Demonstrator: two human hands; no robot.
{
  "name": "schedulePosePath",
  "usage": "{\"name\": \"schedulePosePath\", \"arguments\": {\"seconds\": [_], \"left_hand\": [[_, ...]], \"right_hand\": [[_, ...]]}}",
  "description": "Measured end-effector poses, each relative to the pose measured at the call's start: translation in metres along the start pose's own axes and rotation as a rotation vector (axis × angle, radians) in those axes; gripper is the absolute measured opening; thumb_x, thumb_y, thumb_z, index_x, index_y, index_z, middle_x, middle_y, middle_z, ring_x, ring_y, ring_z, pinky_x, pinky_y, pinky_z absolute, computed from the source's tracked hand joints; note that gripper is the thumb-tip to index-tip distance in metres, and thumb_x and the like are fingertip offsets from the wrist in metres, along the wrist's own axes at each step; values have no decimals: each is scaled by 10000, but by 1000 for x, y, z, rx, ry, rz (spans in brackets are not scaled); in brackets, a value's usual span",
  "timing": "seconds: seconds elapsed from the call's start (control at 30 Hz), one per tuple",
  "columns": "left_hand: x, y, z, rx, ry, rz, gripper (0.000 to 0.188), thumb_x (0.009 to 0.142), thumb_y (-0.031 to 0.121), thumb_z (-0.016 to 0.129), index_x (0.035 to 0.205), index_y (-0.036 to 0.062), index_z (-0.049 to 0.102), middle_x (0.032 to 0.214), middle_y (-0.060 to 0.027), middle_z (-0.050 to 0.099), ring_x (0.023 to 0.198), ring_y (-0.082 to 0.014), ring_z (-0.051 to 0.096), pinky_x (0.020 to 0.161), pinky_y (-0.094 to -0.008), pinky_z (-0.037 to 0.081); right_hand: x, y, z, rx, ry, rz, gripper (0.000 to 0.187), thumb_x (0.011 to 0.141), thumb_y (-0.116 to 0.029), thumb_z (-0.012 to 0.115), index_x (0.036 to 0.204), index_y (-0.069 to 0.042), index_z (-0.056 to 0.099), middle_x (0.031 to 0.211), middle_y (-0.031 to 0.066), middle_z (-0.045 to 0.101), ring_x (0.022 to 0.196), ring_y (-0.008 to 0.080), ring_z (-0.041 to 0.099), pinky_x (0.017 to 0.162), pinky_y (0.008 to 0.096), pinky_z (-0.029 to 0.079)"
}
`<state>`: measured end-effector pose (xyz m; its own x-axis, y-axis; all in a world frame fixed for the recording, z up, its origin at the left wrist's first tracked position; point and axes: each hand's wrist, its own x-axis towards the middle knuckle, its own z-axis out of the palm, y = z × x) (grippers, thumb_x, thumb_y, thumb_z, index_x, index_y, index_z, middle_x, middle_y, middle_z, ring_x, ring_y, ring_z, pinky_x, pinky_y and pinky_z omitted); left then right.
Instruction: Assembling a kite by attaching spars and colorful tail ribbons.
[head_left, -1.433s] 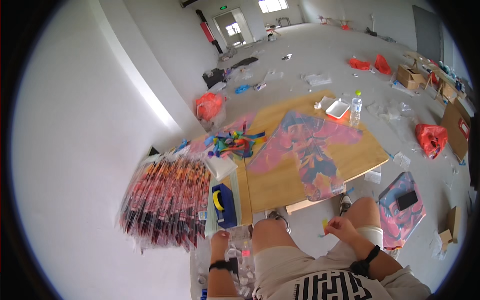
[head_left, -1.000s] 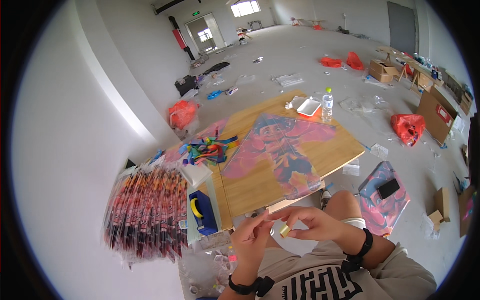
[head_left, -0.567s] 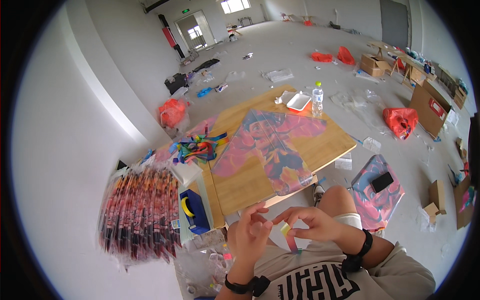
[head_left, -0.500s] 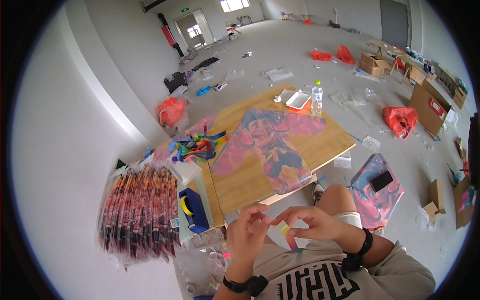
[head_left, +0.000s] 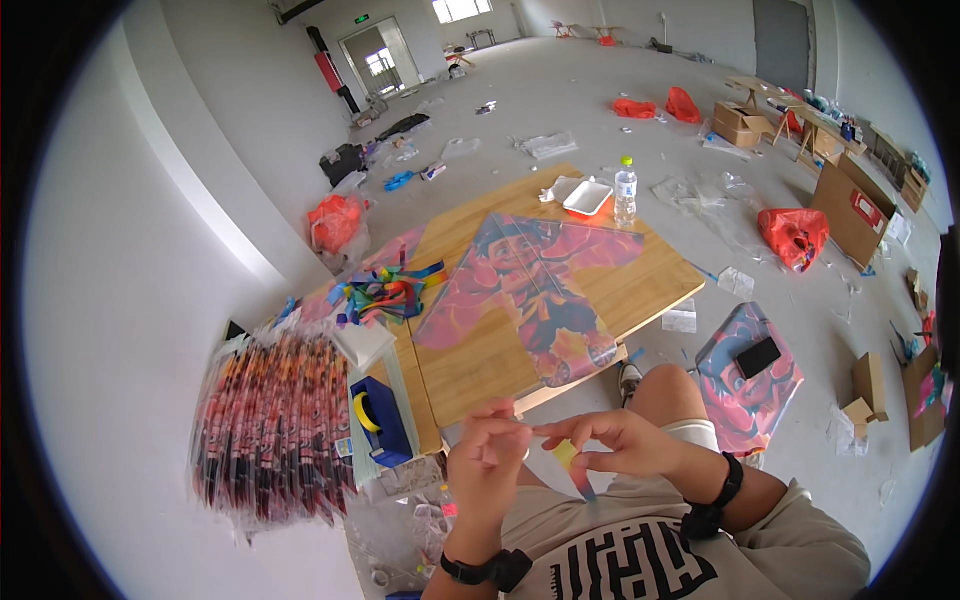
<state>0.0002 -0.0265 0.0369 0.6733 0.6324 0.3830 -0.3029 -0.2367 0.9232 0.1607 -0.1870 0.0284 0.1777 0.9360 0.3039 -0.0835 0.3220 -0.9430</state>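
My right hand point(head_left: 620, 443) pinches a rainbow ribbon point(head_left: 580, 478) between thumb and fingers, and its short end hangs down over my lap. My left hand point(head_left: 485, 460) is beside it, fingers bent together, their tips meeting the right index fingertip; whatever they hold is too small to make out. Beyond both hands, a kite point(head_left: 545, 290) printed with a colourful figure lies flat on the wooden table point(head_left: 465, 385). A tangled pile of rainbow ribbons point(head_left: 385, 297) rests to its left. Nearer on the left stands a blue tape dispenser point(head_left: 385, 425) with a yellow roll.
Many plastic-wrapped printed bundles point(head_left: 275, 425) stand at the left by the wall. A water bottle point(head_left: 625, 192) and a white-and-red tray point(head_left: 588, 199) sit at the table's far end. A phone point(head_left: 758, 358) lies on a printed stool-like top at the right. Bags and cartons litter the floor.
The left fingers have shifted slightly and now meet the right index fingertip. The right hand keeps its pinch on the ribbon, whose end hangs a little differently. The view has moved slightly.
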Motion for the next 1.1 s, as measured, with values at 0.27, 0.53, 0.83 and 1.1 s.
{"name": "schedulePosePath", "arguments": {"seconds": [0.27,0.53,0.83,1.1], "left_hand": [[3,27,5,-44,-170,-54,592,886,-47,754,1419,44,514,1544,-145,446,1246,-213,585,1068,-370,479],[-4,7,12,-163,-175,-138,687,860,-105,744,1472,36,465,1580,-140,415,1204,-171,598,1056,-320,489],[4,19,-5,-234,-172,-125,344,1036,260,629,1253,-5,656,1592,-207,419,1341,-298,550,1151,-429,408],[-1,18,1,-409,-217,-401,405,1048,314,581,1209,-46,675,1590,-209,433,1333,-303,553,1123,-452,426]], "right_hand": [[-4,-11,-1,-230,85,174,51,1025,-39,655,1052,-4,630,999,110,763,875,149,737,810,291,581],[-1,-15,11,-148,164,231,101,972,-92,748,1024,-20,701,882,22,731,733,69,671,642,238,517],[-5,2,-2,-116,261,261,100,987,-94,739,995,-5,695,855,-10,685,766,28,622,665,204,490],[-2,1,-1,-79,249,289,103,995,-94,726,1002,5,695,888,-8,691,788,30,630,685,196,504]]}}
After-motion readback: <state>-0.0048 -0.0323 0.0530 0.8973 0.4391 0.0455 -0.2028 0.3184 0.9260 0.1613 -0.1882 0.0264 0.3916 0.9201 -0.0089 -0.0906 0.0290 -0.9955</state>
